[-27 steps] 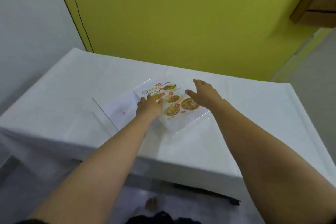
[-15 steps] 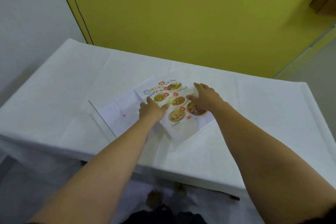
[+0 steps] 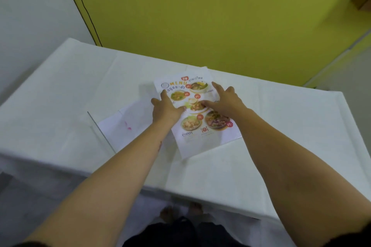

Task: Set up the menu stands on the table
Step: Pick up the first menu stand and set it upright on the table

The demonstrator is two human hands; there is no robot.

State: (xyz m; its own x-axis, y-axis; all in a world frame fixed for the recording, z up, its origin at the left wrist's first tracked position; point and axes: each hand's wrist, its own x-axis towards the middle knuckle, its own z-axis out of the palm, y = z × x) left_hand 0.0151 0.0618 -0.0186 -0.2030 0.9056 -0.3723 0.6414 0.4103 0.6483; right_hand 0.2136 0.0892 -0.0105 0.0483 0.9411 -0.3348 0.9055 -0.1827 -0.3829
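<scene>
Both hands slid further up the sheet since the earlier frames. Left hand [image 3: 164, 109] and right hand [image 3: 224, 102] lie spread flat on the menu sheet [image 3: 192, 106], gripping nothing. Sheet's long axis runs away from the person, skewed; clear stand [image 3: 104, 136] lies left, on the table [image 3: 60, 86].

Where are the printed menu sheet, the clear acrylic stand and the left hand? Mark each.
printed menu sheet [image 3: 187, 138]: head view, bare lower part.
clear acrylic stand [image 3: 101, 133]: head view, left edge.
left hand [image 3: 165, 109]: head view, back of hand.
</scene>
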